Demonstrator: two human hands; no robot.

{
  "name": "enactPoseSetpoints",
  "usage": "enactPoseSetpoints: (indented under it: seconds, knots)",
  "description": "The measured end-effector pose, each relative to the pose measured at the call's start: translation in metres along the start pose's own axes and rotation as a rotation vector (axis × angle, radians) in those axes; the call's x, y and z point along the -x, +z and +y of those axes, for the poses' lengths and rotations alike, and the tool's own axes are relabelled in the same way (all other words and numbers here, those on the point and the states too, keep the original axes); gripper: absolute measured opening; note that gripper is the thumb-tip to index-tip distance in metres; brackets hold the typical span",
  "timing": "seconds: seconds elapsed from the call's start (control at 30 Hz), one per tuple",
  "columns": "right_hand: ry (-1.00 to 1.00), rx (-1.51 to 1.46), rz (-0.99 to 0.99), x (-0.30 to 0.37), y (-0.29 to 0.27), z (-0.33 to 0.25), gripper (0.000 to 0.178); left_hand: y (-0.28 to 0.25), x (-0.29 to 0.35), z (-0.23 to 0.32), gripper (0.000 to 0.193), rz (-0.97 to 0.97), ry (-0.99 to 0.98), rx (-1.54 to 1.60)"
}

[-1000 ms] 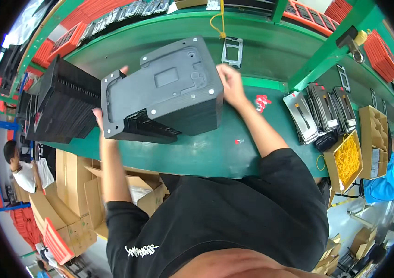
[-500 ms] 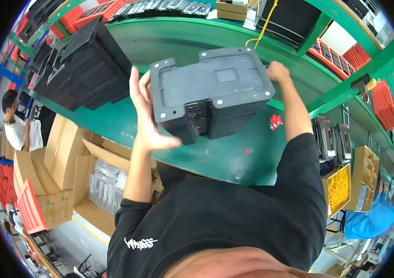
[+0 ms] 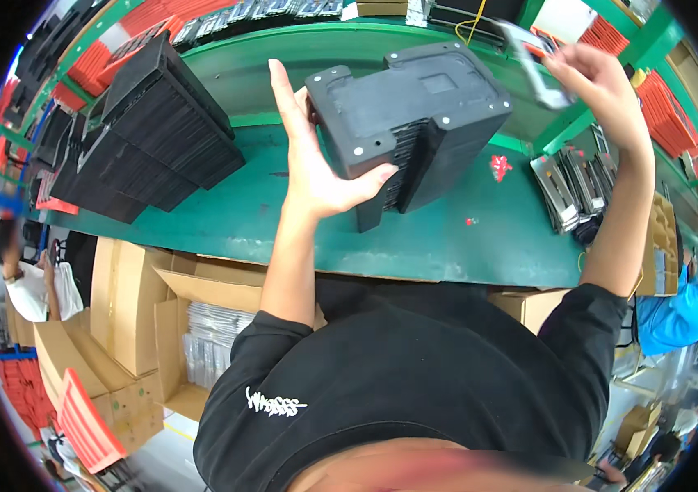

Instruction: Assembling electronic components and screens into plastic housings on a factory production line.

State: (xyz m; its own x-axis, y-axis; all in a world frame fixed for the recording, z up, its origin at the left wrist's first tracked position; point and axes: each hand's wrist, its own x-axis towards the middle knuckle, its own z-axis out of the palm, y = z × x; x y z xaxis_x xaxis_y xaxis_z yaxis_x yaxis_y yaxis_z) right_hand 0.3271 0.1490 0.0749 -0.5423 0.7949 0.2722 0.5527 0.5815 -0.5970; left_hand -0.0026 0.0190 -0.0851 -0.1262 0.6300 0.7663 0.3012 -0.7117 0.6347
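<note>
1. Right hand (image 3: 607, 92), upper right of frame: pinched a grey bracket (image 3: 532, 72), blurred, apart from the stack.
2. Left hand (image 3: 316, 176), upper centre: spread, thumb overlapping the stack's lower left corner; firm contact could not be told.
3. Black stack (image 3: 382, 98) stood at upper centre over the green bench (image 3: 283, 234); its seating underneath was unclear.
4. Step in hand, judged: bracket being handled, left hand minding the stack.
5. Next move, judged: called for a sure pinch and clearance between bracket and stack.
</note>
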Motion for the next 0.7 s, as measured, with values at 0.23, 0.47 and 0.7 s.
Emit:
enactPoseSetpoints:
  seconds: [0.23,0.47,0.7]
  knots:
    - [0.005,0.449,-0.120,-0.035,0.083,-0.106,0.029,-0.005,0.003,0.004,0.150,0.017,-0.033,-0.074]
    - [0.093,0.441,-0.285,-0.052,0.082,-0.104,0.035,-0.009,-0.001,0.009,0.149,-0.017,-0.042,-0.118]
    - [-0.048,0.530,-0.195,-0.067,0.081,-0.069,0.086,-0.015,0.017,0.017,0.151,0.035,-0.056,-0.257]
